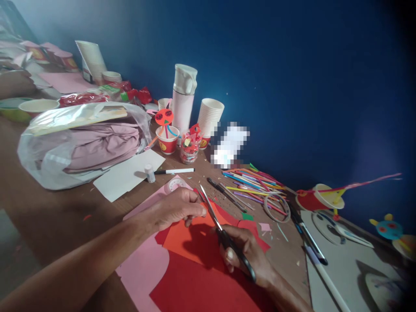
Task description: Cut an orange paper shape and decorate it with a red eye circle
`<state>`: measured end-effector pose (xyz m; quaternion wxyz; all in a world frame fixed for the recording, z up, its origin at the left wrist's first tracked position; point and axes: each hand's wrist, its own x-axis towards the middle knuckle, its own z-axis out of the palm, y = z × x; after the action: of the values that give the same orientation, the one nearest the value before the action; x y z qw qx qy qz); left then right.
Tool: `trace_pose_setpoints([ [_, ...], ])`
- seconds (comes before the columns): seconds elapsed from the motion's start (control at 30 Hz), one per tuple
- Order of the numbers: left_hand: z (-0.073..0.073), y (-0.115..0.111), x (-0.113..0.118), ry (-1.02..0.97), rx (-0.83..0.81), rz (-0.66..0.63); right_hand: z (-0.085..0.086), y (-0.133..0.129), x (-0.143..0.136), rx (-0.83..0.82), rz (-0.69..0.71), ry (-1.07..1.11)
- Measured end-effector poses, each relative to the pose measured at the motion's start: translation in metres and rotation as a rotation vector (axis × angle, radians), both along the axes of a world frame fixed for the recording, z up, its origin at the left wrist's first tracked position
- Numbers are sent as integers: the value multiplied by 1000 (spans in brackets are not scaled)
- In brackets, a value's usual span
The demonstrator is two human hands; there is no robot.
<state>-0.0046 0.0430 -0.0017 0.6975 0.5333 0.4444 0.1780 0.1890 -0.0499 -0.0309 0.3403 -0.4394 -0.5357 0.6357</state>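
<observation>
My right hand (242, 249) is wrapped round the black handles of a pair of scissors (214, 214), whose silver blades point up and away from me. Beside the blades, my left hand (182, 208) is closed in a pinch. Whatever lies between its fingertips is too small to make out. Under both hands is an orange paper sheet (185, 240), resting on red paper (195, 286). Pink paper (143, 264) shows to the left, partly beneath the red. A roll of tape (175, 185) sits on the pink paper just behind my left hand.
Behind my hands lie coloured sticks (256, 186), pens and a clear ring (277, 208). Farther back stand a decorated cup (167, 145), a jar (190, 149), a white bottle (183, 99) and stacked cups (211, 115). A plastic bag (45, 160) sits left, a grey board (344, 268) right.
</observation>
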Motion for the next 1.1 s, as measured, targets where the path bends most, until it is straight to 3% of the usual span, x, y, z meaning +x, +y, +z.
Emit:
trace_pose_setpoints([
  [0.43,3,-2,1,-45,63,31,-3,0,2,8,-25,-3],
  [1.1,4,4,-1,6,92,-53,-4,2,5,-2,16,-22],
])
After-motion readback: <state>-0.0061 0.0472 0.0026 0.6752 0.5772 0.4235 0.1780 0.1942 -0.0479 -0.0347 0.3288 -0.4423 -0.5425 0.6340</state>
